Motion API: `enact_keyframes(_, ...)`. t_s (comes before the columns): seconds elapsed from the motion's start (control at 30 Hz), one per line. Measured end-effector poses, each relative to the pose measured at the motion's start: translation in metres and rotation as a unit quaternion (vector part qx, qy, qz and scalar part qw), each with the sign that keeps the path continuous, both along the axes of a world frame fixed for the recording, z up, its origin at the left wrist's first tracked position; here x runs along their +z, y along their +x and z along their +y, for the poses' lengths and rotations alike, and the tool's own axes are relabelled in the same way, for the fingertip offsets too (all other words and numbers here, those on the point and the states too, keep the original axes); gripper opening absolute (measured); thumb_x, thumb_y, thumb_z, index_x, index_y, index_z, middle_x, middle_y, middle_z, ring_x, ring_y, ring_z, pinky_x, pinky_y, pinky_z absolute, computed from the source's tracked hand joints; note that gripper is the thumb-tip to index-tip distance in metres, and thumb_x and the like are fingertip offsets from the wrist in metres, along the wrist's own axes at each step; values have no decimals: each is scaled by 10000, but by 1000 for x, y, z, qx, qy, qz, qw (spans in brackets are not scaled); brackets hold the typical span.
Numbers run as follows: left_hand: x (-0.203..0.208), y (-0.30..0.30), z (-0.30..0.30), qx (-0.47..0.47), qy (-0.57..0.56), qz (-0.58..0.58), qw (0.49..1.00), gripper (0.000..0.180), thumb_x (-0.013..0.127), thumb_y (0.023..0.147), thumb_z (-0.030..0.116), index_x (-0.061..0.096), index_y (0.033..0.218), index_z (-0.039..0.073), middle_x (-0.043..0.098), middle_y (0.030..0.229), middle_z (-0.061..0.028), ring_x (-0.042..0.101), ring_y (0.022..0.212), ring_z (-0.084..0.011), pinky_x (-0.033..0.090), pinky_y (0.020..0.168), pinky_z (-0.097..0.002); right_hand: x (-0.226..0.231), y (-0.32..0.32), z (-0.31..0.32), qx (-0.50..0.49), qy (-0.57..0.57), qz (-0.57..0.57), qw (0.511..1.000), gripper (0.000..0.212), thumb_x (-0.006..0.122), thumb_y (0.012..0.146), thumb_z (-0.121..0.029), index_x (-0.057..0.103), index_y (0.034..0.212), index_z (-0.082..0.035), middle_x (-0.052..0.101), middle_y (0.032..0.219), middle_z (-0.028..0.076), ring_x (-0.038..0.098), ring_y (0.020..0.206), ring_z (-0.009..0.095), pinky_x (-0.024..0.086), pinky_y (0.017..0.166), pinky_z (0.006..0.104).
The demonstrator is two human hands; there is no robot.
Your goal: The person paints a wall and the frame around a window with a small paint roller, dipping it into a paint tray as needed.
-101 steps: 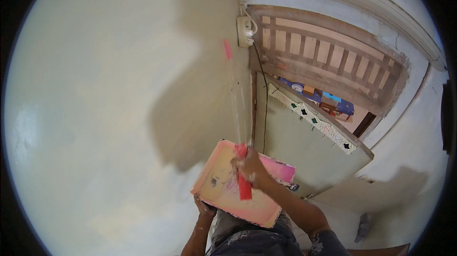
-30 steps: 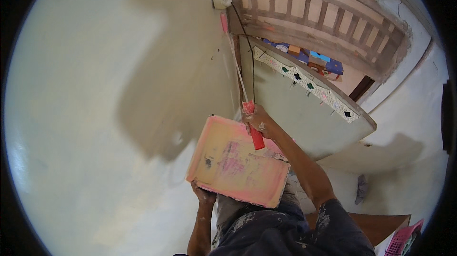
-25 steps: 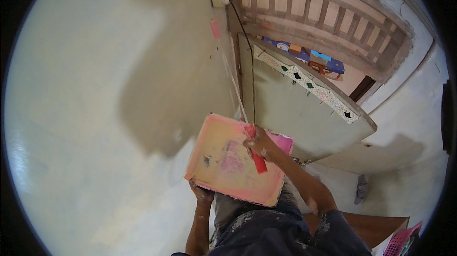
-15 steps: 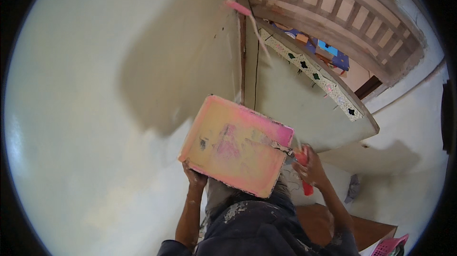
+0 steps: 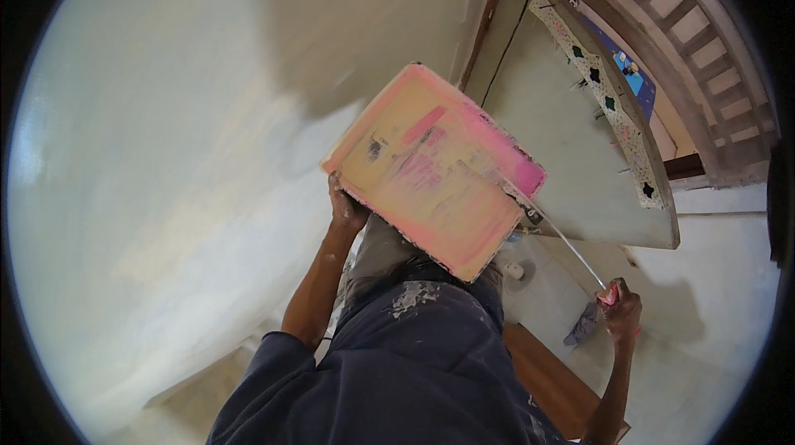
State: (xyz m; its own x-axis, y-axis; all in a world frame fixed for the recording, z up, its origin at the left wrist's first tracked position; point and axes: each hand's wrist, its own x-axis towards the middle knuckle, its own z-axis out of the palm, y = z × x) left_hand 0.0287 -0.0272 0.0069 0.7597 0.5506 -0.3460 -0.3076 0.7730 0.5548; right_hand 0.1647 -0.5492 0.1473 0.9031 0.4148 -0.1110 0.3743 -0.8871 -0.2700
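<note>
Loading step: left hand [image 5: 346,210] clamps the pink tray [image 5: 435,168]; right hand [image 5: 621,311] clamps the roller handle [image 5: 553,230], its head apparently in the tray. Next needs lifting it clear.

left hand [image 5: 346,206] fingers hidden beneath the pink-smeared board [image 5: 435,170].
</note>
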Motion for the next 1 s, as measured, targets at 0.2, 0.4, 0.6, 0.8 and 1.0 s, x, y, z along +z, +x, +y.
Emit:
enact_keyframes(0.2, 1, -1, 0, 0, 5, 18, 1000, 573, 397, 878, 486, 441, 1289, 90, 498, 1273, -84, 474, 1160, -248, 383, 987, -429, 11, 21, 52, 44, -87, 7, 995, 272, 710, 688, -142, 544, 898, -96, 638, 733, 116, 635, 711, 330, 489, 617, 424)
enact_keyframes(0.4, 3, -7, 3, -1, -16, -12, 1000, 571, 387, 898, 486, 413, 1315, 97, 483, 1293, -93, 461, 1181, -259, 376, 1000, -451, 13, 25, 95, 105, -101, 18, 989, 329, 719, 688, -137, 540, 962, -98, 645, 793, 120, 631, 733, 333, 490, 634, 427)
enact_keyframes(0.6, 13, -8, -3, 11, 13, -5, 1000, 615, 423, 873, 521, 407, 1314, 92, 494, 1281, -93, 471, 1169, -274, 380, 991, -459, 22, 20, 101, 158, -54, -49, 985, 232, 685, 713, -140, 538, 883, -83, 627, 732, 137, 615, 685, 353, 474, 612, 438)
enact_keyframes(0.8, 4, -12, -2, 14, -20, 19, 1000, 647, 408, 866, 547, 386, 1341, 108, 451, 1329, -93, 441, 1203, -284, 364, 1008, -461, 45, 38, 30, 97, -169, -67, 979, 123, 592, 774, -191, 541, 843, -103, 614, 738, 108, 612, 693, 323, 479, 607, 412)
enact_keyframes(1.0, -8, -14, 3, 32, 3, 22, 999, 631, 451, 850, 534, 424, 1302, 93, 509, 1264, -93, 476, 1159, -272, 396, 970, -453, 84, 38, -24, 40, -145, -73, 986, 93, 613, 775, -92, 529, 808, -70, 616, 717, 119, 620, 670, 305, 473, 584, 382)
